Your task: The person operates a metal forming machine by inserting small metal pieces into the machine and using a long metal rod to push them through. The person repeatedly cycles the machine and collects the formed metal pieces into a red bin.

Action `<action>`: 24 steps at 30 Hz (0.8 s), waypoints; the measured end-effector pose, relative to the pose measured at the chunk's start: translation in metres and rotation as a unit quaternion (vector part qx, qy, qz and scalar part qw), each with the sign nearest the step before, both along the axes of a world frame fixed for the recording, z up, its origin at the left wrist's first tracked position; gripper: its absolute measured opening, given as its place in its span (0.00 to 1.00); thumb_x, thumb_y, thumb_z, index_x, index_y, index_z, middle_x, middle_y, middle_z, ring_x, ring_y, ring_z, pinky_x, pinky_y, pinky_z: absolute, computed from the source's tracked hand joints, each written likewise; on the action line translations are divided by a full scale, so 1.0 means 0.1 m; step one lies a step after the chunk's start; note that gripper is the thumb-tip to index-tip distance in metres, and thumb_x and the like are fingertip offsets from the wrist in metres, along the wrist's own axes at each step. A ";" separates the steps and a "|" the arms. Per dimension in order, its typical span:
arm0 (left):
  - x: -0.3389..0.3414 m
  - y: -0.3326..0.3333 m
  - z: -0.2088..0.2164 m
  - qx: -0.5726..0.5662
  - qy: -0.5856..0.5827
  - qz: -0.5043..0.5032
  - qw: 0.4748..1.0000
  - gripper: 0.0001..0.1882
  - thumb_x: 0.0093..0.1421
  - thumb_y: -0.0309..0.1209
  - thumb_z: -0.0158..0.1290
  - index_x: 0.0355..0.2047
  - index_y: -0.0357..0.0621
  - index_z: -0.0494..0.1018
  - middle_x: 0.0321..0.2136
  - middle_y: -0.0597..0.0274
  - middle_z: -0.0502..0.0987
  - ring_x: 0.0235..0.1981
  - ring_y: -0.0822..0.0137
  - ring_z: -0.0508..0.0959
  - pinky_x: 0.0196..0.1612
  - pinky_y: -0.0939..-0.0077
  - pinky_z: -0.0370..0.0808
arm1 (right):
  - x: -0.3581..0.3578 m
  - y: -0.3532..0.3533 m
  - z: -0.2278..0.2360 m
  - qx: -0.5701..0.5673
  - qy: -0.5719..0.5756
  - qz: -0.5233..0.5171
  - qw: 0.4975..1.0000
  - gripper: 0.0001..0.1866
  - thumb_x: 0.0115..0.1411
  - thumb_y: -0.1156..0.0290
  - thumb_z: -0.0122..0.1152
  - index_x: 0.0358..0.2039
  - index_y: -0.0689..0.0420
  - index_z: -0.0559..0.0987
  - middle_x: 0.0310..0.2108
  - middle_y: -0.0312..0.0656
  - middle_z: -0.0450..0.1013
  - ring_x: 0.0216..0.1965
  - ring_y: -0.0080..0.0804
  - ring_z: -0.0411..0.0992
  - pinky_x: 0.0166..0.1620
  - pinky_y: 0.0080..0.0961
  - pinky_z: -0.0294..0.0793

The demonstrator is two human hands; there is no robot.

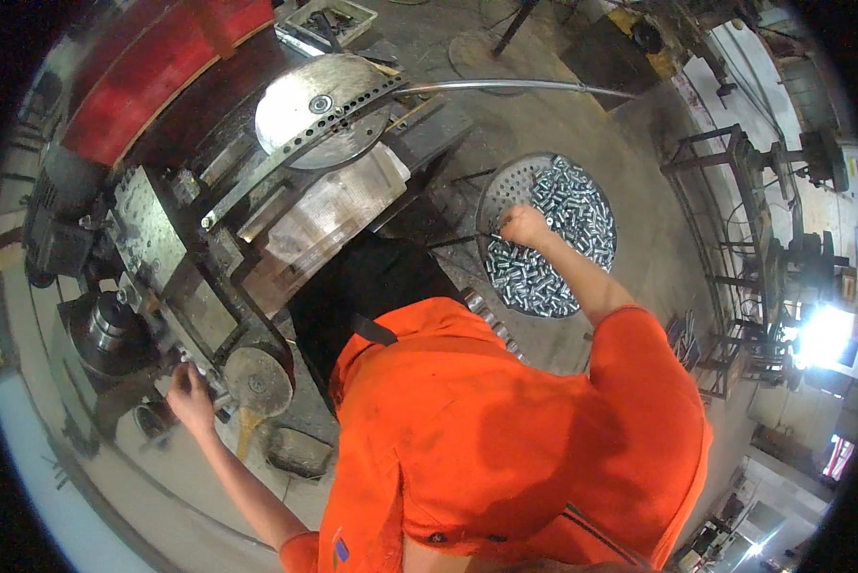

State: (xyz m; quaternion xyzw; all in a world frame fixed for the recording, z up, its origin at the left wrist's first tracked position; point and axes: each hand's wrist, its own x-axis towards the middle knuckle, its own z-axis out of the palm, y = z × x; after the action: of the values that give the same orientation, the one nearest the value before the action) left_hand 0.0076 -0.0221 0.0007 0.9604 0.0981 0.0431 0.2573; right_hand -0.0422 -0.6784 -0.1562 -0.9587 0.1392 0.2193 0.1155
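My right hand [523,227] is closed over the left side of a round perforated metal tray [502,194]. Many short, shiny metal cylinders [568,250] are heaped in it. Whatever the fingers grip is too small to name. Far to the left, my left hand [192,401] is raised beside a machine [161,229], its fingers pointing up with a gap between them. A small bright metal part [182,355] lies just beyond these fingertips; I cannot tell whether they touch it. Beside this hand sits a round, worn metal disc [259,381].
A large pale disc [300,105] and a long bar with holes [300,151] cross the machine's top. A metal rod [515,85] extends right from there. Metal racks [735,229] line the right side. A dark cylindrical machine part [112,323] stands at left.
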 end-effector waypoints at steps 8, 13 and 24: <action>-0.02 -0.07 0.08 0.019 0.000 0.001 1.000 0.15 0.60 0.36 0.51 0.35 0.33 0.74 0.23 0.55 0.77 0.24 0.72 0.73 0.31 0.74 0.70 | 0.00 0.15 0.18 -0.077 0.088 0.072 0.990 0.20 0.39 0.61 0.58 0.31 0.62 0.80 0.38 0.51 0.74 0.45 0.45 0.70 0.49 0.33 0.70; 0.00 0.05 -0.05 -0.009 -0.019 -0.002 1.000 0.15 0.60 0.36 0.52 0.34 0.32 0.74 0.22 0.60 0.76 0.22 0.74 0.72 0.29 0.77 0.70 | -0.02 0.10 0.10 -0.095 0.096 0.068 0.988 0.21 0.40 0.61 0.58 0.35 0.59 0.80 0.44 0.49 0.72 0.49 0.44 0.68 0.52 0.37 0.66; -0.01 0.01 0.09 -0.121 0.046 -0.012 0.992 0.13 0.60 0.33 0.52 0.35 0.32 0.74 0.24 0.64 0.75 0.26 0.75 0.73 0.32 0.80 0.70 | -0.01 -0.05 0.19 0.048 -0.111 0.076 0.990 0.19 0.39 0.69 0.59 0.35 0.59 0.81 0.42 0.53 0.70 0.44 0.47 0.70 0.47 0.32 0.70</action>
State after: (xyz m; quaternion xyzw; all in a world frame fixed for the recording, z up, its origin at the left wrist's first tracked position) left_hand 0.0065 -0.0206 0.0100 0.9244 0.1022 -0.0162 0.3672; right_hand -0.0434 -0.6834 -0.1372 -0.9783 0.0414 0.1262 0.1593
